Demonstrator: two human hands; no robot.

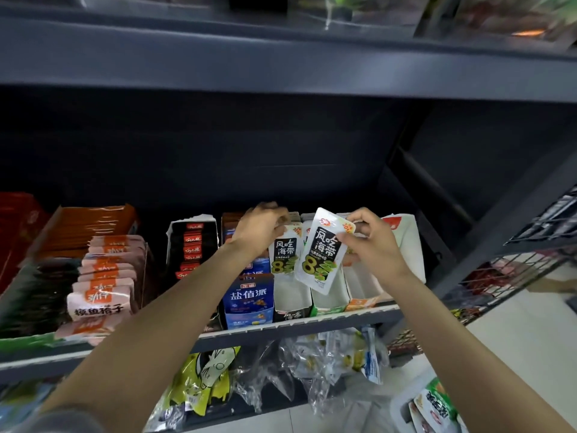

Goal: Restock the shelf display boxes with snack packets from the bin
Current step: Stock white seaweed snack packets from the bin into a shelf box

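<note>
Both hands are up at the shelf, working over the white display box (296,300) in the middle of the row. Right hand (373,245) pinches a seaweed snack packet (321,248) by its top corner, fingers curled on the edge, the packet hanging tilted just above that box's neighbour to the right. Left hand (262,228) is curled over the top of a second seaweed packet (284,250), which stands upright in the back of the white display box; the grip looks like a pinch, though the fingertips are partly hidden behind the packet. Just left of the box sits a blue carton (248,303) with white lettering, and further left again a black-lined tray of red-labelled sticks (192,248). Well to the left of the box, a stack of pink fish-roe packets (104,284) leans forward in its own tray. To the right of the box stand open white cartons (402,245), one with an orange front lip. Below the box, under the shelf edge (312,321), clear plastic bags of snacks (327,354) and a yellow-green bag (206,379) are piled, with a white bin (402,404) holding green-printed packets down at the lower right.
</note>
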